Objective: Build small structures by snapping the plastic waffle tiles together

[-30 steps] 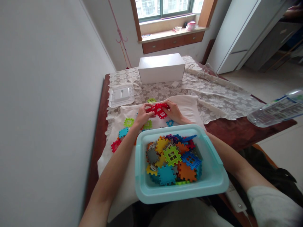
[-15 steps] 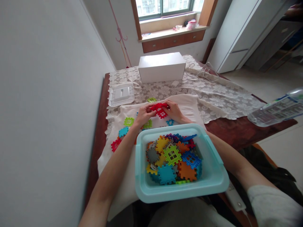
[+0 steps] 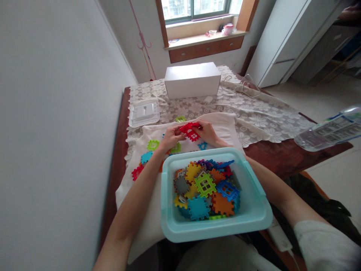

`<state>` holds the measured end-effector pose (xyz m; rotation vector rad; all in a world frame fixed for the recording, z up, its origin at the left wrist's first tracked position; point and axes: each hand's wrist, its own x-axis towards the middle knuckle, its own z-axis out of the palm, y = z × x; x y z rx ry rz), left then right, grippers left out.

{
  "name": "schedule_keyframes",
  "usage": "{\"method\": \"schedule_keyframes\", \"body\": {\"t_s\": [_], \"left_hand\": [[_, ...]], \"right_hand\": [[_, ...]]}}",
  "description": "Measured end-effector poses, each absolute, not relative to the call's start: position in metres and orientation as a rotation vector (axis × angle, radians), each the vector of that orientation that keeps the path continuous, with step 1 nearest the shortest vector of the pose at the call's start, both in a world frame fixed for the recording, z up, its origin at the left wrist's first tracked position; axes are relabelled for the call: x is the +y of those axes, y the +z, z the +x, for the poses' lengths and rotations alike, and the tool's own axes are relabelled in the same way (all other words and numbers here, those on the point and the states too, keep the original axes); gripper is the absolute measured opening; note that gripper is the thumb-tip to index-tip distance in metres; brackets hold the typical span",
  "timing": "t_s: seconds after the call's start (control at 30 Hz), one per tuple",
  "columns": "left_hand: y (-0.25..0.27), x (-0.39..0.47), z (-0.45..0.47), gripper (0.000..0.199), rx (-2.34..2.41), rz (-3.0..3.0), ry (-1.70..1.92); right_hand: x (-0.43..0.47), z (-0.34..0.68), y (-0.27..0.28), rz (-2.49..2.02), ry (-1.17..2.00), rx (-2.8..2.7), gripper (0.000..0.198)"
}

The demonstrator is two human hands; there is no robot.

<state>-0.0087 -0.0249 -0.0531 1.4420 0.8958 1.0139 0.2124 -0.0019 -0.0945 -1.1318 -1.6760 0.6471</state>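
Observation:
Both hands hold red interlocking plastic building pieces (image 3: 193, 134), one with a window cut-out, just above the white cloth. My left hand (image 3: 170, 138) grips them from the left side, fingers closed. On the other side my right hand (image 3: 208, 132) pinches the window piece. Around them on the cloth lie a green piece (image 3: 153, 145), a light-blue piece (image 3: 146, 157), a red piece (image 3: 137, 172) and a small blue triangular piece (image 3: 202, 145). Closer to me stands a light-teal plastic bin (image 3: 216, 233) holding several notched pieces in mixed colours.
A white box (image 3: 193, 83) sits at the back of the lace-covered table. To its left is a clear plastic lid (image 3: 144, 113). A large plastic bottle (image 3: 329, 130) lies at the right. The wall (image 3: 62, 113) runs close along the left.
The red pieces have tilted very slightly between my hands. Otherwise the hands and the surrounding things stay in nearly the same places.

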Motion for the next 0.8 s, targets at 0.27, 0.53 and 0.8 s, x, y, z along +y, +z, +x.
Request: {"method": "schedule_keyframes", "body": {"t_s": [0.27, 0.53, 0.8], "left_hand": [[-0.043, -0.040, -0.006, 0.033, 0.977, 1.379, 1.048], [-0.052, -0.024, -0.013, 0.028, 1.005, 1.328, 0.964], [-0.053, -0.020, -0.020, 0.057, 0.922, 1.287, 0.891]], "right_hand": [[-0.002, 0.213, -0.096, -1.091, 0.693, -1.655, 0.029], [-0.003, 0.213, -0.093, -1.006, 0.723, -1.653, 0.039], [-0.008, 0.211, -0.089, -0.895, 0.777, -1.654, 0.035]]}}
